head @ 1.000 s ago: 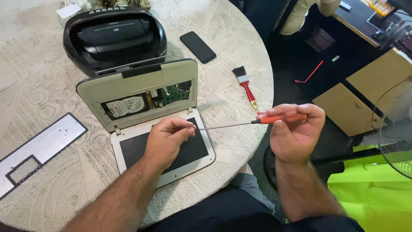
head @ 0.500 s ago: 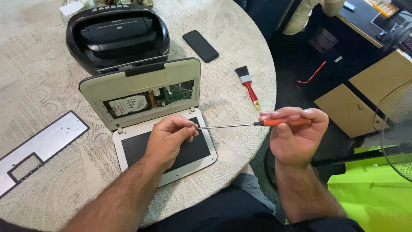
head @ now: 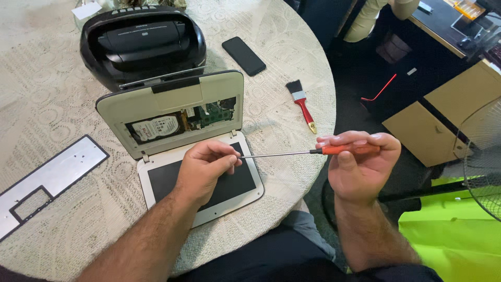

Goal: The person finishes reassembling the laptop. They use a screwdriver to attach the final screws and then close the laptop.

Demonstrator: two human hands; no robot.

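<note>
A small white laptop lies opened on the round table, its base upright with a hard drive and a green circuit board exposed. Its dark screen lies flat toward me. My right hand grips the orange handle of a long thin screwdriver, held level off the table's edge. My left hand hovers over the screen and pinches the screwdriver's tip between closed fingers.
A black portable stereo stands behind the laptop. A black phone and a red-handled paintbrush lie to the right on the lace tablecloth. A silver metal frame panel lies at left. A fan and cardboard boxes are at right.
Both hands keep their grip on the screwdriver. The view has shifted slightly, nothing else moved.
</note>
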